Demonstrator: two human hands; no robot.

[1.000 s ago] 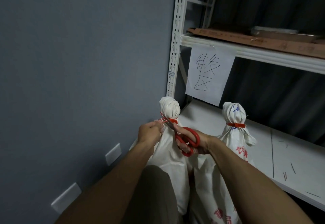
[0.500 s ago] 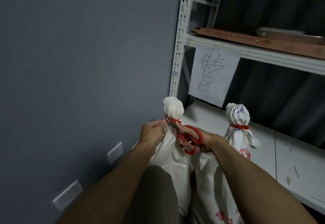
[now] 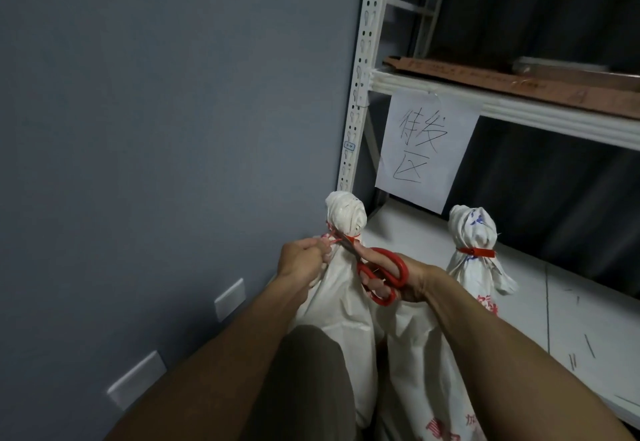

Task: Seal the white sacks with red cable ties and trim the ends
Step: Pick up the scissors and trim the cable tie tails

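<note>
Red scissors [image 3: 382, 276] are in the right hand [image 3: 412, 284], whose grip is closed through the handles, and the blades reach the red cable tie [image 3: 350, 239] on the neck of the near white sack [image 3: 341, 295]. Just left of this grip, the left hand [image 3: 303, 258] pinches the loose end of the tie. Well to the right stands a second white sack [image 3: 472, 229], in front of the shelf [image 3: 588, 309].

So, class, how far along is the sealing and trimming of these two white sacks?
Done: the right sack is tied, its red tie apparently trimmed short. In hand: the left hand pinches the tie tail on the left sack while the right hand holds red scissors at it. Left: the snip.
</note>
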